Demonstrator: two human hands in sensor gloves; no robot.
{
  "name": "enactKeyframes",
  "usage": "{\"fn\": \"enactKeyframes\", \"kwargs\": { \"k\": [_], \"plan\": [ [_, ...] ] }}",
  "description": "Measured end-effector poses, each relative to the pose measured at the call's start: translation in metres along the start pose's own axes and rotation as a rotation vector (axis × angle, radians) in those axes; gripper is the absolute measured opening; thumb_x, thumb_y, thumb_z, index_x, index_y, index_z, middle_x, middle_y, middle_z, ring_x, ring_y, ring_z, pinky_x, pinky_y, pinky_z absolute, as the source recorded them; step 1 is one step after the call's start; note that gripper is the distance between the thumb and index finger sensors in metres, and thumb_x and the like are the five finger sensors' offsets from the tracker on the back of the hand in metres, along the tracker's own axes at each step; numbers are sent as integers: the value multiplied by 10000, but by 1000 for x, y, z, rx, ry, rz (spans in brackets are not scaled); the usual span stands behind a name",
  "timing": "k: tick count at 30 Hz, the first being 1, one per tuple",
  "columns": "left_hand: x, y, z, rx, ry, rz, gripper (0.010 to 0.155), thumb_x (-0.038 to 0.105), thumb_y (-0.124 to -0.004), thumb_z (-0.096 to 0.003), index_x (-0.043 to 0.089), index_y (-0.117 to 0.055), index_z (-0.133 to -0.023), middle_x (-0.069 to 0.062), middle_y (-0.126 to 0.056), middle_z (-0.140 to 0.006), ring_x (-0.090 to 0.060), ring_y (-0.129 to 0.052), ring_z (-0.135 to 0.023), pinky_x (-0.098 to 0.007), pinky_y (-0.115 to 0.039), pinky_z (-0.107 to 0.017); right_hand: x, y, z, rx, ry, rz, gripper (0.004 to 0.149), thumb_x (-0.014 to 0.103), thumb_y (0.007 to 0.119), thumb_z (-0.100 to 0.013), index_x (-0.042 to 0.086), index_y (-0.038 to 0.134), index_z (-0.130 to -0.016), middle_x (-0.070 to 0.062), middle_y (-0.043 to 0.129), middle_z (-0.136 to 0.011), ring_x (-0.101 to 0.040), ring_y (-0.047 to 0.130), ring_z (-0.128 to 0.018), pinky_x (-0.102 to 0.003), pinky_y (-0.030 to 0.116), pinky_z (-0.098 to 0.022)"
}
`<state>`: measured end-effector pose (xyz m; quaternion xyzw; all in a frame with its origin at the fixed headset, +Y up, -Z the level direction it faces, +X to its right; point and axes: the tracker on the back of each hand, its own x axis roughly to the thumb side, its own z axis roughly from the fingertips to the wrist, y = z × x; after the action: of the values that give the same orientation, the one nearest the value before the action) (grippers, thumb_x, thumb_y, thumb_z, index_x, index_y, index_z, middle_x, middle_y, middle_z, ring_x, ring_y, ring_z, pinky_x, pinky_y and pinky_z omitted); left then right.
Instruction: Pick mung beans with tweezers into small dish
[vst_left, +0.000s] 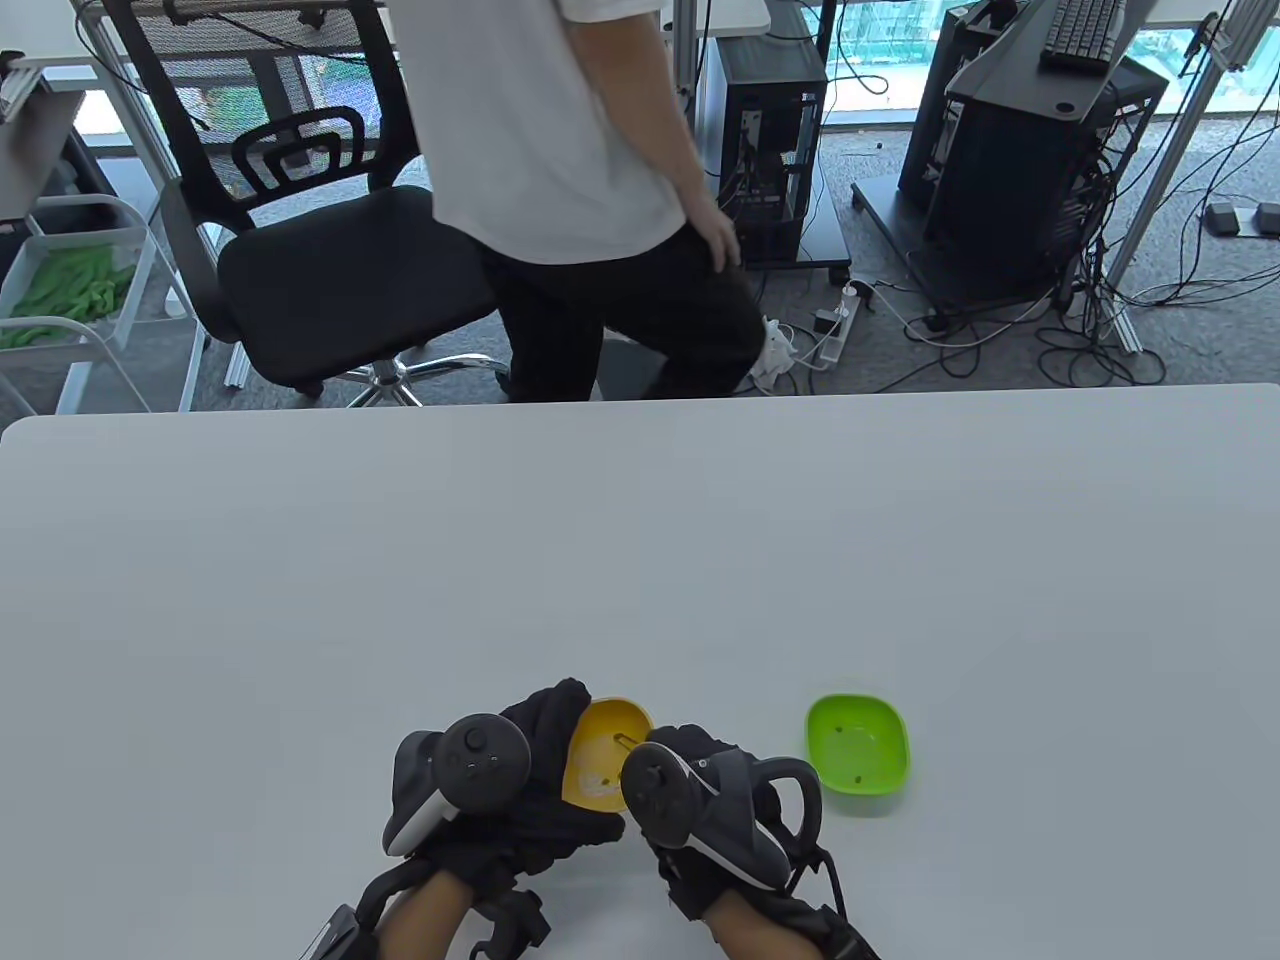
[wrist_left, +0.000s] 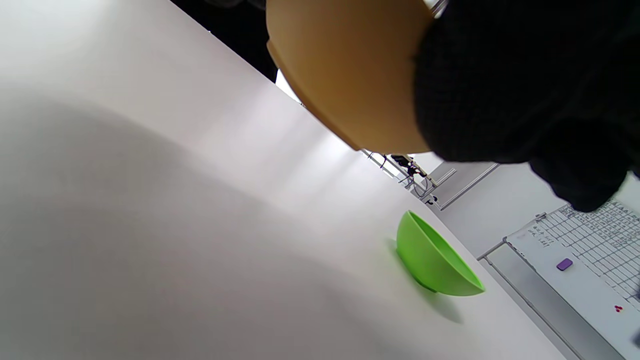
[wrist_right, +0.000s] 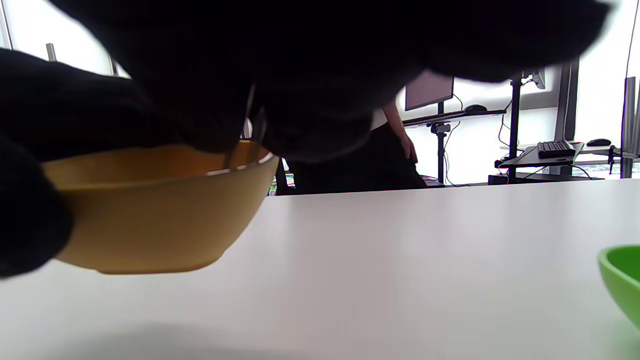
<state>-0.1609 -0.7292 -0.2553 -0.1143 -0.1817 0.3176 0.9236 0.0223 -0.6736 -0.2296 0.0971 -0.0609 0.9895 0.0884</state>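
My left hand (vst_left: 545, 775) grips a yellow bowl (vst_left: 608, 745) near the table's front edge and holds it tilted; its fingers (wrist_left: 500, 85) wrap the bowl's side (wrist_left: 350, 75). My right hand (vst_left: 690, 765) holds metal tweezers (vst_left: 628, 742) whose tips reach into the yellow bowl (wrist_right: 150, 210). The tweezers (wrist_right: 252, 125) show as thin metal strips under the right hand's glove (wrist_right: 300, 75). What the tips hold is hidden. A small green dish (vst_left: 858, 755) stands just right of my right hand with a few dark specks inside. It also shows in the left wrist view (wrist_left: 435, 260) and the right wrist view (wrist_right: 622, 280).
The white table (vst_left: 640, 560) stretches far beyond the bowls. Past its far edge are a standing person (vst_left: 590, 200), a black office chair (vst_left: 340, 260) and computer towers with cables on the floor.
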Motion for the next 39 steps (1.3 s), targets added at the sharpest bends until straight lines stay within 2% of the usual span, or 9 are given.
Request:
{"fn": "enactKeyframes", "kwargs": {
  "k": [5,10,13,18,21,23,27,39],
  "plan": [
    [0,1,1,9,-3,3,1220,597,-1003,-320,132,-227,-1139,-128,-312,-1182,-438,-384,-1074,-629,-350,-781,-4,-8,5,-41,2,-37,357,319,903,-459,50,975,-682,-138,987,-468,-78,921,-206,-324,875,-172],
    [0,2,0,11,-2,10,1217,595,-1003,-323,131,-228,-1139,-128,-313,-1181,-439,-385,-1074,-629,-351,-781,-27,-35,19,-138,50,-92,359,320,902,-459,47,975,-681,-137,987,-466,-76,920,-204,-323,874,-172],
    [-1,2,0,12,-3,13,1217,596,-1003,-322,132,-228,-1139,-127,-314,-1182,-438,-386,-1074,-629,-351,-781,-60,-47,29,-181,131,-108,358,318,903,-459,46,977,-678,-138,987,-463,-77,920,-201,-324,873,-170],
    [-1,2,0,13,-11,15,1216,597,-1002,-324,132,-228,-1139,-127,-313,-1182,-437,-386,-1074,-628,-352,-782,-122,-53,44,-188,298,-88,358,317,902,-459,45,975,-678,-140,987,-464,-77,919,-201,-324,873,-169],
    [-1,3,0,15,-13,14,1216,596,-1003,-323,131,-230,-1139,-127,-314,-1181,-437,-386,-1074,-629,-352,-781,-155,-48,53,-182,417,-90,354,312,904,-459,42,976,-677,-144,986,-460,-80,918,-199,-327,871,-166],
    [-2,3,0,15,-10,15,1217,597,-1002,-321,132,-229,-1139,-127,-314,-1182,-437,-386,-1074,-628,-352,-781,-167,-40,56,-167,447,-72,355,312,904,-458,40,977,-675,-143,987,-458,-79,918,-198,-325,872,-165],
    [-4,2,1,11,-3,18,1216,596,-1003,-322,132,-231,-1139,-126,-316,-1181,-439,-387,-1073,-630,-351,-781,-174,-25,57,-126,467,-102,355,312,905,-456,40,977,-674,-145,986,-458,-81,918,-197,-327,872,-165],
    [-1,1,0,6,-16,6,1216,598,-1002,-322,131,-230,-1138,-128,-316,-1181,-436,-387,-1074,-629,-353,-781,-175,-22,57,-119,465,-110,359,315,901,-458,40,975,-676,-142,987,-458,-78,918,-198,-326,873,-167]
  ]
}}
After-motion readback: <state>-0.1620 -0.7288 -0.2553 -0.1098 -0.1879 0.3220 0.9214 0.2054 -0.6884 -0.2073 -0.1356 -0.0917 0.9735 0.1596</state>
